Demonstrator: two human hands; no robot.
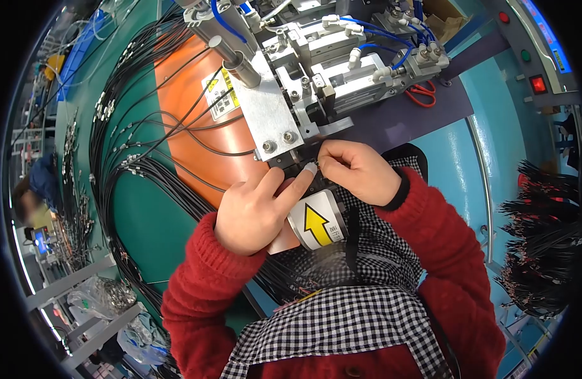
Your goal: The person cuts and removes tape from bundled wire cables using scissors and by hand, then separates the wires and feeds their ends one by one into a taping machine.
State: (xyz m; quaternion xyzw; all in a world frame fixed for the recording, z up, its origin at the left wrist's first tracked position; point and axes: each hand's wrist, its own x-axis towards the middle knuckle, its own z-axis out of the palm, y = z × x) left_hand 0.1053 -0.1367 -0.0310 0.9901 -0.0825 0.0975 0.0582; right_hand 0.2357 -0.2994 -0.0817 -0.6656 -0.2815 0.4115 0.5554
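Both hands meet at the front edge of a metal machine [272, 107]. My left hand [250, 211] lies palm down with its fingers apart, one fingertip, in a pale cover, touching the machine's dark lower part. My right hand [357, 170] is closed in a pinch just right of that fingertip; what it pinches is too small to make out. Below the hands is a white label with a yellow arrow [317, 225]. Black cables [177, 186] run from the left over an orange cover [202, 132] towards the machine.
A green mat [139, 221] carries cable bundles at the left. Red-handled scissors [421, 94] lie right of the machine. Black cables [537, 246] hang at the far right, near red and green buttons [525, 56]. A person [41, 189] is at the far left.
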